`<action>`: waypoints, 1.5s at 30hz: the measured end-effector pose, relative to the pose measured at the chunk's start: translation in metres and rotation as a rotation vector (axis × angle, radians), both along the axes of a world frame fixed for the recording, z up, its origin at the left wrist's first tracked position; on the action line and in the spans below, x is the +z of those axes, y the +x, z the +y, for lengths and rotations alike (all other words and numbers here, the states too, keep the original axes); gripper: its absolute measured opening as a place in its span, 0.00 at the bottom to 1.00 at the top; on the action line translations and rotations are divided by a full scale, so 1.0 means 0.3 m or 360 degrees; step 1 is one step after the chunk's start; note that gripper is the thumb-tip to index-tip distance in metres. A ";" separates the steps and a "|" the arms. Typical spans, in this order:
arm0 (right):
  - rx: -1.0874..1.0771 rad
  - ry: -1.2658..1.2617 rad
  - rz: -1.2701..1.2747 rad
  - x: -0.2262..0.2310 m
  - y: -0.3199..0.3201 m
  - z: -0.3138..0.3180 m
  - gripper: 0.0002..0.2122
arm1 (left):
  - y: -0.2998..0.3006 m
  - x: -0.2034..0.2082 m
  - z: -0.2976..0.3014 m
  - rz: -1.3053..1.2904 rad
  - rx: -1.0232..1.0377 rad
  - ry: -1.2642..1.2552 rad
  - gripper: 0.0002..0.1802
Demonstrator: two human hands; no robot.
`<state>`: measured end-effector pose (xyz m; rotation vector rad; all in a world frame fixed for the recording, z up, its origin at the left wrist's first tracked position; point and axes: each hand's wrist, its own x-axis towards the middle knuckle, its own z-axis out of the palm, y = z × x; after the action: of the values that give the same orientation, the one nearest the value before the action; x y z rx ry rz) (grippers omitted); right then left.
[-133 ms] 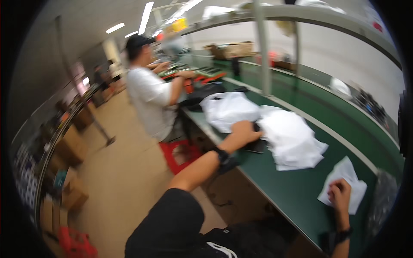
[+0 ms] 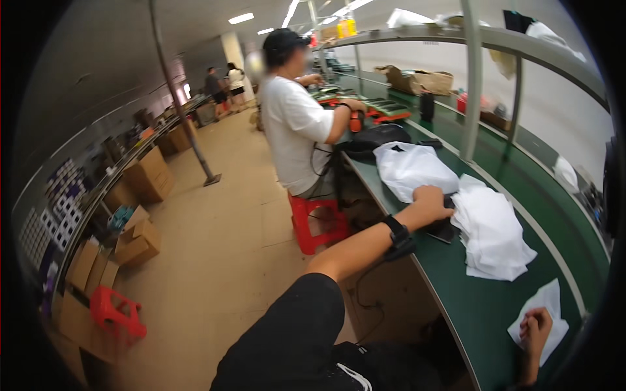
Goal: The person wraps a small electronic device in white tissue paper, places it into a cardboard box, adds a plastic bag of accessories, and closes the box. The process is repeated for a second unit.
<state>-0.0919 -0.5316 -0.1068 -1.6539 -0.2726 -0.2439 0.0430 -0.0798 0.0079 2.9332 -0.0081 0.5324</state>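
Observation:
My left hand reaches across the green workbench, a black band on its wrist. Its fingers bend down between a white plastic bag and a loose pile of thin white sheets or flat bags. One digit points to the pile's edge; what the others hold is hidden. Just under this hand a flat black object, like a phone, shows in part. At the lower right my right hand is closed, its fingers curled, over a single white sheet or flat bag. I cannot make out what lies in the fingers.
A seated co-worker in a white shirt works farther along the bench beside a black bag. A metal post rises from the bench. Red stools, cardboard boxes and a floor pole stand to the left.
The view has turned left, so the bench, the co-worker and both hands appear farther right. My left hand is still by the pile's edge and my right hand still over the single sheet.

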 end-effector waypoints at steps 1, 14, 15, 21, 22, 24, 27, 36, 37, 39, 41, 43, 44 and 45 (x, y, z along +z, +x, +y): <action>-0.0032 0.0050 0.0023 -0.008 -0.042 -0.015 0.04 | -0.047 0.032 -0.032 0.0019 -0.0019 0.0058 0.30; -0.0199 0.0004 0.0305 0.012 -0.159 -0.031 0.03 | -0.719 0.383 -0.582 0.0616 -0.2866 -0.1797 0.22; -0.0187 0.0086 0.0285 0.014 -0.143 -0.004 0.03 | -0.708 0.378 -0.591 0.0664 -0.2860 -0.1826 0.22; 0.0047 0.0105 0.0326 0.109 -0.156 -0.050 0.04 | -0.523 0.316 -0.491 0.0398 -0.2702 -0.2085 0.21; 0.0048 0.0113 0.0322 0.123 -0.174 -0.052 0.04 | -0.511 0.308 -0.474 0.0325 -0.2683 -0.2095 0.21; 0.0056 0.0159 0.0330 0.110 -0.216 -0.051 0.05 | -0.473 0.293 -0.463 0.0253 -0.2655 -0.2108 0.21; -0.0104 0.0114 0.0528 0.150 -0.270 -0.052 0.05 | -0.417 0.285 -0.432 0.0173 -0.2670 -0.2136 0.20; -0.0172 0.0096 0.0625 0.144 -0.272 -0.020 0.05 | -0.315 0.248 -0.349 0.0024 -0.2576 -0.2150 0.19; -0.0169 0.0085 0.0628 0.148 -0.266 -0.026 0.05 | -0.308 0.250 -0.345 0.0015 -0.2569 -0.2155 0.19; -0.0165 0.0084 0.0647 0.150 -0.266 -0.030 0.05 | -0.303 0.254 -0.342 0.0003 -0.2549 -0.2136 0.18; -0.0217 0.0117 0.0644 0.156 -0.268 -0.024 0.05 | -0.300 0.268 -0.345 0.0007 -0.2547 -0.2100 0.18; -0.0271 0.0131 0.0676 0.159 -0.285 -0.033 0.05 | -0.290 0.278 -0.352 0.0025 -0.2558 -0.2090 0.18; -0.0303 0.0137 0.0708 0.157 -0.290 -0.033 0.05 | -0.289 0.277 -0.352 0.0029 -0.2553 -0.2091 0.18; -0.0291 0.0125 0.0695 0.157 -0.287 -0.037 0.05 | -0.289 0.278 -0.352 0.0031 -0.2541 -0.2089 0.18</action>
<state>-0.1779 -0.5427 -0.0598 -1.6096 0.2159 -0.0252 -0.0437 -0.1854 0.0913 1.0222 -1.2378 0.0705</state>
